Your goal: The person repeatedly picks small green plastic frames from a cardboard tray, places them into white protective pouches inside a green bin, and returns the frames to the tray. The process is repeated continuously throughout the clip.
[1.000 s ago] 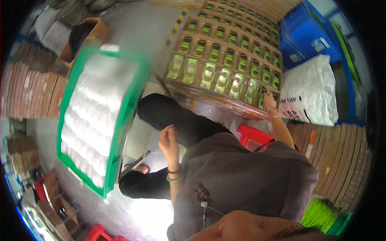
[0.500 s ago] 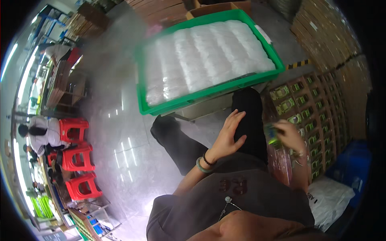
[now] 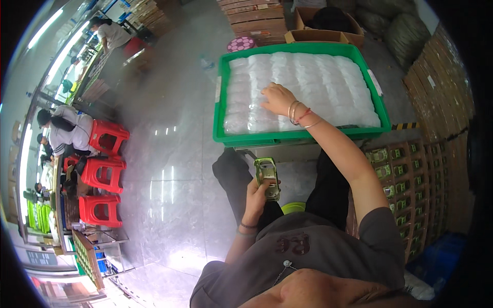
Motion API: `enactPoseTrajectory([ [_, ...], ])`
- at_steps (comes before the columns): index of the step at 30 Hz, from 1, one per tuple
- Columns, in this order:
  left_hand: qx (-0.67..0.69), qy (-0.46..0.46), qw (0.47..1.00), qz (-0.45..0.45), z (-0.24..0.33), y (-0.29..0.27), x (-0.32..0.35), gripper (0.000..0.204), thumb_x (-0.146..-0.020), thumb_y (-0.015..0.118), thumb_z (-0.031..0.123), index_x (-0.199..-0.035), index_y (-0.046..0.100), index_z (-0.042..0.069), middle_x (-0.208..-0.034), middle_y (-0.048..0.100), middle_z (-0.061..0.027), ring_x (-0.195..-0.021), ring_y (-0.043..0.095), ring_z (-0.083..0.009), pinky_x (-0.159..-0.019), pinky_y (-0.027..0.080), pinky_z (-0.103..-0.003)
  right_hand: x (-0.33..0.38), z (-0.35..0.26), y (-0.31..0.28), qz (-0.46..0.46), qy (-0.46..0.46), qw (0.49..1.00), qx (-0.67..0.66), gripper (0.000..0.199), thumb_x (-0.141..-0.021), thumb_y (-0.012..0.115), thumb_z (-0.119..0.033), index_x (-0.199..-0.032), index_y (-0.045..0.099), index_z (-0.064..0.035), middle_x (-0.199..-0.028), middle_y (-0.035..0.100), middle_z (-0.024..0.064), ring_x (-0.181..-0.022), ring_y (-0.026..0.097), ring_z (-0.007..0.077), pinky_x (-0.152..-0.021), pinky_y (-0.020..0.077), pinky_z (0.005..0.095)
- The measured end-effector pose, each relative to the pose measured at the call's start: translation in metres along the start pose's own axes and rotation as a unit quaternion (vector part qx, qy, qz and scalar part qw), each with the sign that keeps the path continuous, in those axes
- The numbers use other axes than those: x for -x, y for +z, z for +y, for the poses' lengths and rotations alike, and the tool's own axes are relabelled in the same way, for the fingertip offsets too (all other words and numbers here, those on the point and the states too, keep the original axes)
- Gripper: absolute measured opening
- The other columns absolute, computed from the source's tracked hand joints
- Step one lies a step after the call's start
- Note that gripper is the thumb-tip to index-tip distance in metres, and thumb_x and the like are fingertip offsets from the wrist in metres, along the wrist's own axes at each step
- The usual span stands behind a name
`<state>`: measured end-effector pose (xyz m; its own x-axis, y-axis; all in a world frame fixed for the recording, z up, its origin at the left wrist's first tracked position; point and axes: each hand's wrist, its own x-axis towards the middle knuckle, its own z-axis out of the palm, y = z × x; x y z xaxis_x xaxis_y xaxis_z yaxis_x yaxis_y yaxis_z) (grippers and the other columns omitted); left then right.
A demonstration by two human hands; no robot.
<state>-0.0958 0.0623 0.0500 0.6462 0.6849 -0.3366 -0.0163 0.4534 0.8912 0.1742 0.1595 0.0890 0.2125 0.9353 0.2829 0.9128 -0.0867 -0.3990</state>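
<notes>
In my left hand (image 3: pixel 255 197) is a green toy car body shell (image 3: pixel 269 177), held upright over my lap with the thumb across its hollow inside. My right hand (image 3: pixel 280 100) reaches forward onto the rows of thin white, see-through plastic bags (image 3: pixel 313 77). Its fingers are bent down against the bags and look closed on one, though the fingertips partly sink from sight. These bags fill a green crate (image 3: pixel 303 137) in front of my knees.
To my right, brown trays of green car shells (image 3: pixel 398 190) stand beside stacked cardboard (image 3: pixel 436 87). Behind the crate are an open carton (image 3: pixel 318 37) and a pink patterned stool (image 3: pixel 241 44). Red stools (image 3: pixel 101 210) and seated people (image 3: pixel 69 128) line a workbench on the left.
The green car shell has passed from my right hand to my left, which was open before. My right hand has moved from beside the trays onto the bags. The view has shifted.
</notes>
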Motion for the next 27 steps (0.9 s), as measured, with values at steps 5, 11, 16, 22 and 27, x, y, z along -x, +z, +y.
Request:
enactPoseTrajectory([
  [5, 0.018, 0.016, 0.999, 0.031, -0.01, -0.011, 0.001, 0.019, -0.089, 0.046, 0.007, -0.099, 0.058, -0.003, -0.091, 0.067, -0.0131, -0.074, 0.063, -0.0154, -0.066, 0.05, -0.027, -0.017, -0.001, 0.009, -0.051, 0.01, 0.998, 0.02, 0.022, -0.072, 0.067, -0.018, -0.087, 0.065, -0.0013, -0.094, 0.064, 0.0155, -0.092, 0.062, 0.0307, -0.074, 0.0502, 0.0405],
  [11, 0.049, 0.028, 0.998, 0.033, -0.018, -0.008, -0.011, 0.029, -0.084, 0.042, 0.001, -0.11, 0.054, -0.005, -0.1, 0.065, -0.016, -0.078, 0.064, -0.0197, -0.069, 0.052, -0.03, 0.008, -0.009, -0.035, -0.008, 0.094, 0.939, -0.332, 0.019, -0.078, 0.063, -0.01, -0.092, 0.062, 0.0014, -0.084, 0.064, 0.0104, -0.081, 0.063, 0.0233, -0.071, 0.05, 0.0341],
  [16, 0.07, 0.006, 0.997, -0.009, -0.006, 0.001, -0.015, 0.041, -0.083, 0.041, 0.001, -0.123, 0.044, -0.006, -0.109, 0.061, -0.02, -0.081, 0.066, -0.0265, -0.071, 0.054, -0.033, 0.08, -0.029, -0.075, -0.029, 0.102, 0.713, -0.693, 0.032, -0.084, 0.058, -0.003, -0.115, 0.058, 0.0043, -0.092, 0.065, 0.0071, -0.085, 0.064, 0.0152, -0.076, 0.0517, 0.0292],
  [22, 0.043, -0.038, 0.997, -0.043, -0.012, 0.018, -0.021, 0.035, -0.098, 0.037, 0.025, -0.122, 0.045, 0.002, -0.101, 0.064, -0.0193, -0.074, 0.066, -0.0247, -0.059, 0.053, -0.031, 0.176, -0.056, -0.061, 0.026, 0.145, 0.715, -0.683, 0.031, -0.084, 0.063, 0.0, -0.114, 0.061, 0.0026, -0.1, 0.065, 0.0074, -0.094, 0.063, 0.0124, -0.077, 0.0527, 0.0244],
  [27, 0.035, -0.045, 0.997, -0.052, -0.013, 0.036, -0.026, 0.044, -0.1, 0.032, 0.039, -0.117, 0.047, 0.002, -0.098, 0.062, -0.0157, -0.072, 0.066, -0.0238, -0.057, 0.053, -0.03, 0.203, -0.054, -0.045, 0.098, 0.25, 0.807, -0.526, 0.017, -0.087, 0.064, -0.006, -0.103, 0.066, -0.0006, -0.093, 0.065, 0.0053, -0.079, 0.06, 0.0067, -0.064, 0.0492, 0.0208],
])
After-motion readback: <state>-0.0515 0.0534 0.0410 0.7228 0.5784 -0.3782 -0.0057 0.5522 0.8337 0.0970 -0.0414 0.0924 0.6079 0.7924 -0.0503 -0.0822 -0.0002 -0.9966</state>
